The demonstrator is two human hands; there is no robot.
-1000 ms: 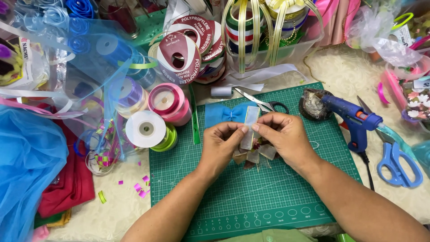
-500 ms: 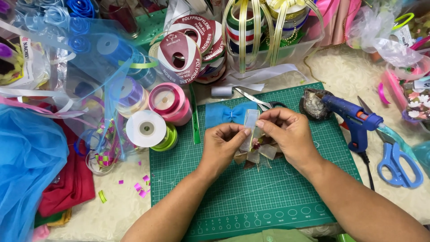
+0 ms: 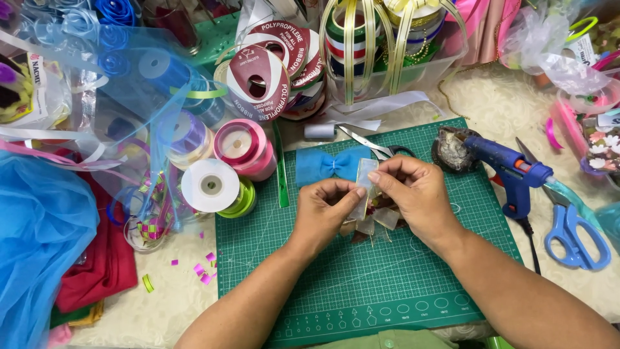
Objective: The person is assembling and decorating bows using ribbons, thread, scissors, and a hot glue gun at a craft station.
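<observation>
Over a green cutting mat (image 3: 361,278), 2 hands meet. The sheer ribbon strip (image 3: 367,178) pinched between them could slip and the folded loops (image 3: 378,220) beneath could spring apart, since the fabric looks slick and only fingertips hold it. The left hand (image 3: 326,210) is curled nearly closed, thumb and forefinger gripping the strip's lower part. The right hand (image 3: 416,194) pinches its top edge. A blue bow (image 3: 329,165) lies just behind; a blue glue gun (image 3: 510,171) rests to the right.
</observation>
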